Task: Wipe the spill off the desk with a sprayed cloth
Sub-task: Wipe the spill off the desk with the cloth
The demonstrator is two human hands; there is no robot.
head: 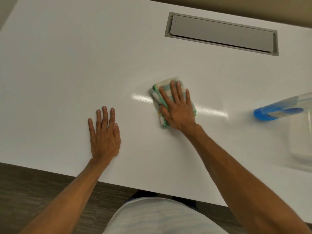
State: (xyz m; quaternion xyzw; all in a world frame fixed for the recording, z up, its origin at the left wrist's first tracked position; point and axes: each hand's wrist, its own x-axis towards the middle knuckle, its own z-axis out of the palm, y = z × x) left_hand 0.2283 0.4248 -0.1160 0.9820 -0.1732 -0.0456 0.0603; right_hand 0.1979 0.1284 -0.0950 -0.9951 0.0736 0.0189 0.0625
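A folded cloth (157,97), green, white and yellow, lies on the white desk (67,65) near its middle. My right hand (177,108) presses flat on top of the cloth, fingers spread, and covers most of it. The cloth's far edge is blurred. My left hand (103,132) rests flat on the bare desk to the left, palm down, fingers apart, holding nothing. A spray bottle (278,109) with blue liquid stands at the right edge of the view. No spill shows clearly on the desk; only light glare beside the cloth.
A grey cable hatch (221,33) is set into the desk at the back right. A clear plastic container (300,149) sits at the right, in front of the bottle. The desk's front edge (118,183) runs near my body, with dark floor below.
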